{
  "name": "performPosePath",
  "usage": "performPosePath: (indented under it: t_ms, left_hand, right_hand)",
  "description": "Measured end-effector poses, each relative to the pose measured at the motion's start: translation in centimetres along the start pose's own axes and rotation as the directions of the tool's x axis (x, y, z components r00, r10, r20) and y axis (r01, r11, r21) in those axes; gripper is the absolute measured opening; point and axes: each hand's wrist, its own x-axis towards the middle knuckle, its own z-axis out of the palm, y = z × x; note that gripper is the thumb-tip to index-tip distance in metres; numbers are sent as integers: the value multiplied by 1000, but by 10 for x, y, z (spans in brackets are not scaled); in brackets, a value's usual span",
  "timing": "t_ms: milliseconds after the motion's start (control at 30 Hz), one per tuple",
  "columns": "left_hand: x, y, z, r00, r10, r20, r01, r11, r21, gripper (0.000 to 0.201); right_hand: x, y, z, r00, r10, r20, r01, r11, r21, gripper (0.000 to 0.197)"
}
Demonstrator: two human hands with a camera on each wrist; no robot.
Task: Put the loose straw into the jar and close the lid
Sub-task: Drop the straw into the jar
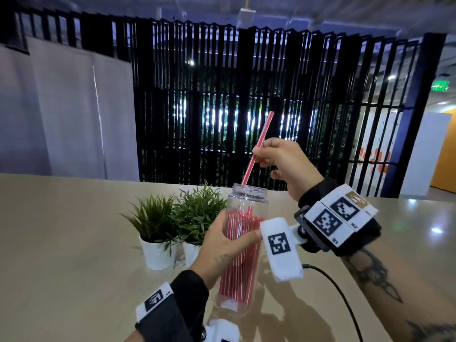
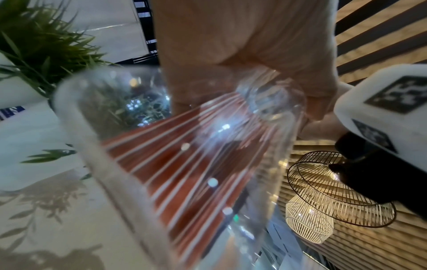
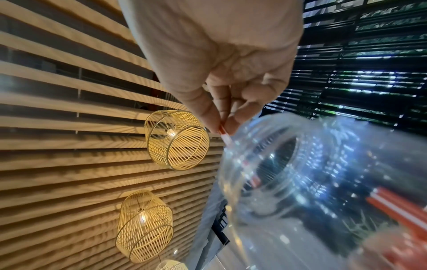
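Left hand (image 1: 223,239) nearest, wrapped round mid jar (image 1: 243,253), fingers curled on clear wall, thumb on near side. Seen thru the plastic in left wrist view too, hand (image 2: 242,54) behind the jar (image 2: 161,164). Jar tilted a bit, base on table (image 1: 74,280), mouth open, no lid on. Packed w/ red-and-white straws (image 1: 240,262) reaching approx to the shoulder.

Just right of jar, white tagged block (image 1: 281,250) off the right wrist rig, black cable (image 1: 340,294) trailing over table.

Above the mouth: right hand (image 1: 283,161) pinching the loose straw (image 1: 257,148) btwn thumb and fingertips, around mid-length. Straw slanted, bottom tip right at the jar rim / just inside neck, top end pointing up and right. Right wrist view same deal: hand (image 3: 226,76) nipping straw (image 3: 223,133) next to the jar (image 3: 312,182) opening, lower bit visible thru the neck. So not dropped in yet, held.

Behind jar on left, two small plants (image 1: 177,218) in white pots, close together, near the jar but can't tell if touching.

Farther back: table edge, then grey curtain (image 1: 61,107) left and black slatted screen (image 1: 246,95) w/ lit letters behind it, unreadable. Green exit sign (image 1: 439,87) far right. Wicker lamps (image 3: 177,140) on slatted ceiling in wrist views.
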Motion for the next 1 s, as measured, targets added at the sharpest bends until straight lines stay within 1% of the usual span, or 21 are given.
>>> performPosePath:
  t_ms: [100,233,300,367,400,533,633,733,800,867,933,967,1000]
  left_hand:
    - [-3,5,2,999,31,-9,-31,999,-31,65]
    - [-5,8,2,998,50,-45,-52,998,-36,60]
    - [-5,9,1,997,61,-49,-63,997,-46,56]
    - [-6,11,1,997,71,-42,-73,996,-58,55]
    - [-6,12,1,997,72,-40,-75,995,-63,55]
    - [-6,11,1,997,71,-41,-74,994,-76,54]
    - [-5,8,1,996,69,-49,-73,994,-78,55]
    - [-5,7,0,996,67,-54,-71,995,-74,53]
    - [-5,7,0,996,69,-52,-73,995,-65,55]
    - [-5,7,-1,996,73,-56,-77,995,-70,59]
    - [-4,7,-2,996,70,-63,-75,994,-81,63]
    - [-4,7,-2,995,73,-64,-79,993,-87,64]
    - [-4,6,-2,995,74,-65,-80,993,-88,66]
  right_hand:
    - [-7,-2,6,999,-13,44,15,999,-51,25]
    - [-16,0,12,998,1,56,6,994,-110,32]
    - [-19,1,13,998,10,68,-2,992,-125,28]
    - [-22,1,13,997,25,76,-14,990,-142,19]
    - [-23,2,12,997,26,76,-14,988,-154,19]
    - [-23,5,8,994,3,109,22,972,-233,38]
    - [-25,4,5,995,17,100,4,978,-206,36]
    - [-29,2,0,999,11,49,-5,993,-115,30]
    - [-33,4,-3,1000,-7,11,8,998,-60,21]
    - [-39,16,-2,995,-21,-97,18,999,-33,15]
    - [-50,39,4,973,-5,-233,9,1000,17,12]
    - [-59,50,9,966,13,-259,0,999,50,12]
    - [-70,61,14,967,34,-252,-14,997,80,11]
